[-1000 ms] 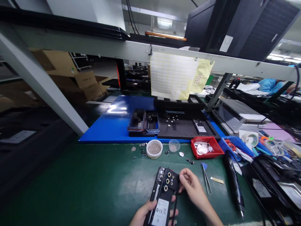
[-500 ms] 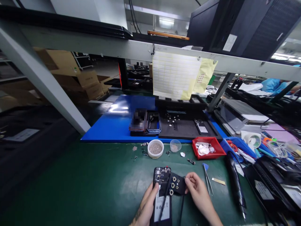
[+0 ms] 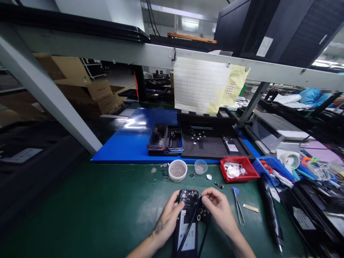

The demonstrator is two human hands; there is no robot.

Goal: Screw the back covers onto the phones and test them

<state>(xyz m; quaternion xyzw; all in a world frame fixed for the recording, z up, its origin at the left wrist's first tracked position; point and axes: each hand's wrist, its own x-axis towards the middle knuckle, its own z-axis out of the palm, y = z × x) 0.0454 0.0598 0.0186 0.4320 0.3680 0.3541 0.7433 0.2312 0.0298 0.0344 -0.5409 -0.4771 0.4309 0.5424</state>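
An opened phone body [image 3: 187, 229] with a bare circuit board and a white-labelled battery is near the front edge of the green mat. My left hand [image 3: 168, 216] grips its upper left side, thumb on the board's edge. My right hand [image 3: 219, 209] pinches a black plate with ring-shaped lens openings [image 3: 203, 215] just right of the phone; the fingers partly cover it. Thin black strips of its frame cross over the battery and hang to the right. Tweezers [image 3: 238, 206] with a blue end rest right of my right hand.
Behind the phone stand a white round tub [image 3: 177, 170] of tiny parts, a clear cup [image 3: 200, 167] and a red bin [image 3: 239, 169]. An electric screwdriver [image 3: 271, 211] lies at right. Stacked phone frames [image 3: 176, 139] sit on a blue sheet [image 3: 120, 143]. A person's blue sleeve shows far right.
My right hand has moved left and slightly up with the black plate, now closer to the phone and turned. My left hand has moved up along the phone's side.
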